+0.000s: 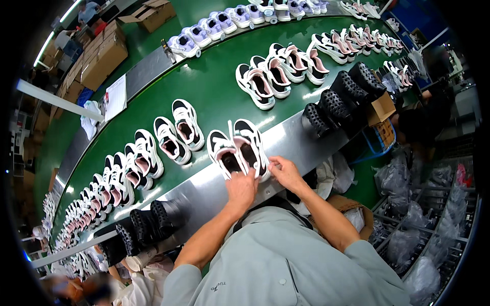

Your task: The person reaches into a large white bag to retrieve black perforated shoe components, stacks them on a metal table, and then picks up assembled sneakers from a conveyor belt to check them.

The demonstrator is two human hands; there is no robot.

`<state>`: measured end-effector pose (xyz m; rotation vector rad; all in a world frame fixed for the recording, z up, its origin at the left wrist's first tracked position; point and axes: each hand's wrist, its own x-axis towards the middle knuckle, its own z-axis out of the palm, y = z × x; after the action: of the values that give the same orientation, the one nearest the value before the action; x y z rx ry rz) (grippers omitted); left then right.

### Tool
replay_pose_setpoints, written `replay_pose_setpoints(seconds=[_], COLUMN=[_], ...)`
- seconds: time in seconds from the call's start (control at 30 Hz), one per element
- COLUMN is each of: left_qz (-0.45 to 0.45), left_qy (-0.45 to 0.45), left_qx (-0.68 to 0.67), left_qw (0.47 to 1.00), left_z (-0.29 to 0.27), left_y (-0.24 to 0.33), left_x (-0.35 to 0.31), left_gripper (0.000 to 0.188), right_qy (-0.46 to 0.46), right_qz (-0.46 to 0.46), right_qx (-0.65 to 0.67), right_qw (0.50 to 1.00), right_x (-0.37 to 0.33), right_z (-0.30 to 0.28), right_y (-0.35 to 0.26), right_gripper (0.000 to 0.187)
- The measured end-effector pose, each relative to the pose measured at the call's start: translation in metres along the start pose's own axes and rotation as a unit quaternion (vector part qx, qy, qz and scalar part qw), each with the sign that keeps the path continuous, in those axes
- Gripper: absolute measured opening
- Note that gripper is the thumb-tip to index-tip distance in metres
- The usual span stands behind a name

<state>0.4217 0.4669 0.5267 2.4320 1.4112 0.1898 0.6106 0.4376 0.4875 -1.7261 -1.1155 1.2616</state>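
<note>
A pair of white and black sneakers with dark insides stands side by side on the metal edge of the line, toes pointing away from me. My left hand (242,189) is closed at the heels, its fingertips at the openings of the left sneaker (218,144) and the right sneaker (253,133). A pale lace or strap sticks up between the two. Beside the right sneaker's outer side is my right hand (287,173), its fingers loosely bent and apart, tips close to the shoe wall. Whether they touch it I cannot tell.
More sneakers (179,131) line the curved green conveyor (214,97) on both sides. Black studded shoe forms (334,105) stand right; others (145,223) stand left. Lilac sneakers (204,31) follow the far rail. Right are a small carton (382,108) and racks with plastic bags (403,176).
</note>
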Motion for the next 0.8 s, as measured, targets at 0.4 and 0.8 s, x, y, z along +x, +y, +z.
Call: replay_pose_setpoints(seconds=[0.4,0.8], left_qz=[0.006,-0.101], left_qy=[0.098,-0.112], left_qx=[-0.027,-0.326], left_qw=[0.995,0.933], left_z=[-0.078,-0.037], left_y=[-0.063,-0.071], left_x=[0.156,0.003], left_gripper=[0.037,0.025], right_qy=[0.089,-0.004], right_qz=[-0.187,-0.107], right_qx=[-0.443,-0.687], right_qw=[0.872,0.719], right_x=[0.122,0.267], right_z=[-0.06,-0.068], right_y=[-0.073,-0.09], right_gripper=[0.078,0.048])
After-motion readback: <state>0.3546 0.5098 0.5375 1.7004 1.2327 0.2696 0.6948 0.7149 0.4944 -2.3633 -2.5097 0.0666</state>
